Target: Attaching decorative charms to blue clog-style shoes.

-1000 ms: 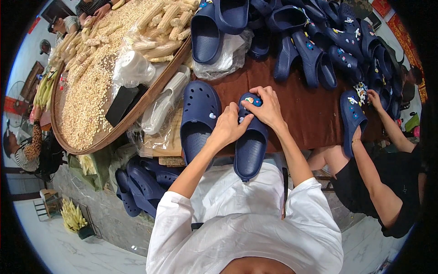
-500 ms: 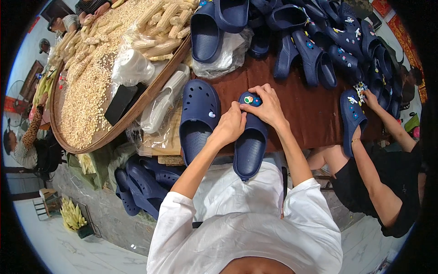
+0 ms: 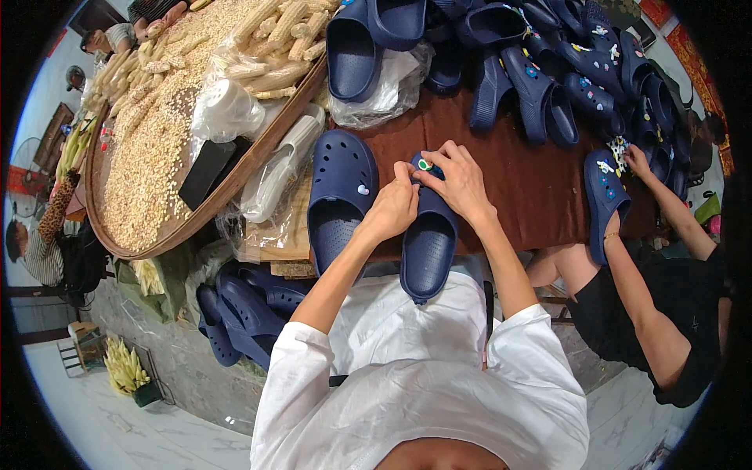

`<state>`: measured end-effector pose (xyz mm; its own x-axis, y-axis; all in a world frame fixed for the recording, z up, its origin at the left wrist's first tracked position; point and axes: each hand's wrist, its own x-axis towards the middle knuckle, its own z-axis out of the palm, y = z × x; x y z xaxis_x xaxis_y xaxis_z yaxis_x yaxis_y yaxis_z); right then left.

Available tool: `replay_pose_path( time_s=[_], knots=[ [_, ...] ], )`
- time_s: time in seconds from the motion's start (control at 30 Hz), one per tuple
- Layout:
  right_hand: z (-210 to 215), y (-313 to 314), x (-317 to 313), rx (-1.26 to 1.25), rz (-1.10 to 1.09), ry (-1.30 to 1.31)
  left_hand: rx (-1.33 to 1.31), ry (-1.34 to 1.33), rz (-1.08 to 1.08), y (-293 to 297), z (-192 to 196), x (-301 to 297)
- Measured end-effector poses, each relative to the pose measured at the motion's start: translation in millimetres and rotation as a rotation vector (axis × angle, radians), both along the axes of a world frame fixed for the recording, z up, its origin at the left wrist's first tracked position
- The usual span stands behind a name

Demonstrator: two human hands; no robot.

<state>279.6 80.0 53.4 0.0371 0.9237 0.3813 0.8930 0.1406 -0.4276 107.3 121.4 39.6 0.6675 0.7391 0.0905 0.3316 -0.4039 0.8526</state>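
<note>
A navy blue clog (image 3: 427, 247) lies toe-away on the brown table (image 3: 533, 200) in front of me. My left hand (image 3: 392, 210) grips its left side near the toe. My right hand (image 3: 458, 182) presses its fingers on a small round green and white charm (image 3: 424, 164) on the toe. A second navy clog (image 3: 338, 200) with a small charm on it lies just left of the first, untouched.
A heap of navy clogs (image 3: 548, 70) covers the far table. A co-worker's hands (image 3: 636, 160) at the right handle another clog (image 3: 605, 196). A big round basket (image 3: 157, 243) of corn kernels and cobs sits left. More clogs (image 3: 243, 313) lie below the table.
My hands stayed on the clog's toe. The right fingers have shifted slightly over the round charm, and the left hand has closed in against the clog's side.
</note>
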Motion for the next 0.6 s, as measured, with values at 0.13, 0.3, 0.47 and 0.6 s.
replay_pose_path(
  time_s=[0.13,0.3,0.47,0.6],
  knots=[
    [-7,2,4,-0.041,-0.086,0.122,0.029,-0.052,0.086,-9,-5,0],
    [-3,18,3,-0.180,-0.219,0.132,-0.211,-0.010,0.257,-11,-6,2],
    [-6,22,3,-0.118,-0.168,0.023,-0.295,0.012,0.239,-3,-22,1],
    [-9,22,-2,-0.032,-0.097,-0.150,-0.305,0.003,0.190,-2,-20,2]
  ],
)
